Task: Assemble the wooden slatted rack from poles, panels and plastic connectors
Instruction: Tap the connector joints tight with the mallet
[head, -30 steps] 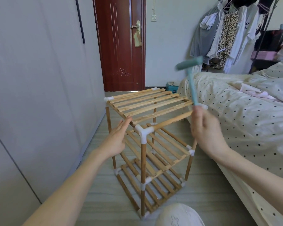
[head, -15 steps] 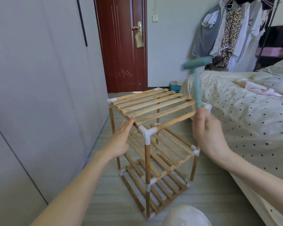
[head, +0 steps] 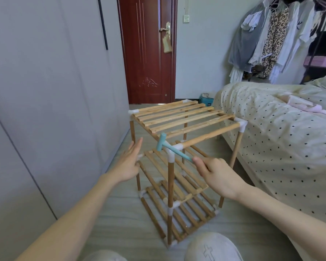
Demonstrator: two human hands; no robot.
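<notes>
The wooden rack (head: 179,159) is standing upright on the floor, three slatted tiers stacked, and everything here is reading off that rack. The right hand (head: 217,177) is gripping the teal hammer (head: 169,147) by the tail of its handle, fingers wrapped tight round it, just in front of the rack's near side. The hammer's head is sitting at the white plastic connector (head: 174,148) on the rack's near top corner, the handle crossing right over that joint; whether it is touching the connector, I can't tell. The left hand (head: 128,164) is hovering at the rack's left side, fingers straight and together, palm turned toward the frame at the level of the middle tier, holding nothing. The top slatted panel (head: 181,116) is lying level in its corner connectors. The bed (head: 282,140) is lying just to the right of the rack, the red door (head: 147,51) is standing behind it, and two knees in pale fabric are showing just in front of its foot.
</notes>
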